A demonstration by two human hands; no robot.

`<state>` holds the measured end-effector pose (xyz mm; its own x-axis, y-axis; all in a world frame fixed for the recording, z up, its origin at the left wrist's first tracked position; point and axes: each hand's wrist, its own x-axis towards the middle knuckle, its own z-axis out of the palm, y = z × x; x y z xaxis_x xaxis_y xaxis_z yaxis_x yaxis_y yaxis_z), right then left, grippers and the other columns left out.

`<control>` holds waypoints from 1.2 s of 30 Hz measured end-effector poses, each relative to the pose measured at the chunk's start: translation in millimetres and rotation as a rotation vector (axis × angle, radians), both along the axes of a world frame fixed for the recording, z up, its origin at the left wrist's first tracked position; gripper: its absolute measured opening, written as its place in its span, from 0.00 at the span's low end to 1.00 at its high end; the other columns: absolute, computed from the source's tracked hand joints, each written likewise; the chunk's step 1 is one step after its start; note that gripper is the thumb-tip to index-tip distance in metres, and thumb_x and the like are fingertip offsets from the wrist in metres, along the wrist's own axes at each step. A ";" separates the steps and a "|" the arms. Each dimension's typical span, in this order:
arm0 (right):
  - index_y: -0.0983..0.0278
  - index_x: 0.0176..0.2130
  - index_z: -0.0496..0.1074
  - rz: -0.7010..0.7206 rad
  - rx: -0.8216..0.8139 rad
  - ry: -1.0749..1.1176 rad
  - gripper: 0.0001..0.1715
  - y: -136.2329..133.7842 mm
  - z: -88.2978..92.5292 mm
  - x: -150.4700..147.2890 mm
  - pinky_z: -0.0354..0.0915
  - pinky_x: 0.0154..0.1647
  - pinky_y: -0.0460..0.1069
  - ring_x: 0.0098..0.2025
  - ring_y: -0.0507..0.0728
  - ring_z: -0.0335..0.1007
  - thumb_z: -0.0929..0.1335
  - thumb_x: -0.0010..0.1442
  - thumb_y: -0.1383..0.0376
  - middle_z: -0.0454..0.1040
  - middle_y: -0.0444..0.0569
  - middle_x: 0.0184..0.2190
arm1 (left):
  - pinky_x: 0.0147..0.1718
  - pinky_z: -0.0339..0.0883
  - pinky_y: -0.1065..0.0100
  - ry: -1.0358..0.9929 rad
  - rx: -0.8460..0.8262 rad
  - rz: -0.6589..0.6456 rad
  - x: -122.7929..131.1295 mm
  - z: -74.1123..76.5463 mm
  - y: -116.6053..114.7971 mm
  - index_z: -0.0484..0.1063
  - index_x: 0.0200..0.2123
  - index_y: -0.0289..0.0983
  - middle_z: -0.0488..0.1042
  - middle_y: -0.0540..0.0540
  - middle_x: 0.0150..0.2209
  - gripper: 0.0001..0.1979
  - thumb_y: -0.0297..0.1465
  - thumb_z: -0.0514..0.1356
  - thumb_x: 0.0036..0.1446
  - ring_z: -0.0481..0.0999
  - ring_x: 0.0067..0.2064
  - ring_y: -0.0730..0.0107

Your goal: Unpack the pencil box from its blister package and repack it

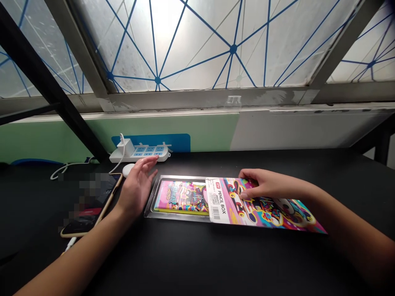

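Note:
A colourful pencil box (pixel 180 195) lies in a clear plastic tray (pixel 151 203) on the black table. The tray's right part is covered by a bright printed cardboard sleeve (pixel 234 205) with a white strip reading "PENCIL BOX" and a barcode. My right hand (pixel 265 183) grips this sleeve, thumb on its face and fingers curled at its far edge. At the tray's left end is my left hand (pixel 137 187), its fingers stretched out and holding nothing. Whether it touches the tray's edge is hard to make out.
Left of my left hand lies a phone (pixel 106 205) with a charging cable. A white power strip (pixel 151 153) with a plugged-in adapter (pixel 125 146) stands by the wall. A small clear cup (pixel 233 101) is on the window ledge, and a black metal bar (pixel 55 90) slants at left.

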<state>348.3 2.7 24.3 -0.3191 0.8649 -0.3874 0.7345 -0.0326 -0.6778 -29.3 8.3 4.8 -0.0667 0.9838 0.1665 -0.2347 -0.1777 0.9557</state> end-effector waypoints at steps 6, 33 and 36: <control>0.54 0.53 0.71 0.024 0.066 -0.133 0.38 -10.2 7.1 -17.9 0.71 0.43 0.54 0.48 0.67 0.75 0.76 0.47 0.41 0.78 0.50 0.50 | 0.67 0.50 0.50 -0.063 0.053 -0.002 20.2 0.9 -23.7 0.71 0.48 0.43 0.72 0.43 0.61 0.17 0.44 0.49 0.69 0.62 0.69 0.57; 0.58 0.65 0.64 0.228 0.537 -0.254 0.47 4.3 14.3 -108.6 0.57 0.64 0.67 0.67 0.74 0.57 0.68 0.57 0.36 0.65 0.58 0.66 | 0.67 0.49 0.51 -0.127 -0.058 -0.011 13.2 -1.6 -20.5 0.68 0.48 0.41 0.73 0.40 0.60 0.17 0.45 0.48 0.69 0.63 0.68 0.58; 0.54 0.63 0.65 -0.073 0.453 -0.056 0.42 -3.3 -4.2 -44.0 0.56 0.66 0.66 0.67 0.72 0.59 0.67 0.59 0.37 0.65 0.55 0.66 | 0.66 0.52 0.51 -0.086 -0.031 -0.016 10.3 -1.4 -18.7 0.68 0.49 0.42 0.73 0.40 0.60 0.18 0.46 0.47 0.69 0.64 0.68 0.57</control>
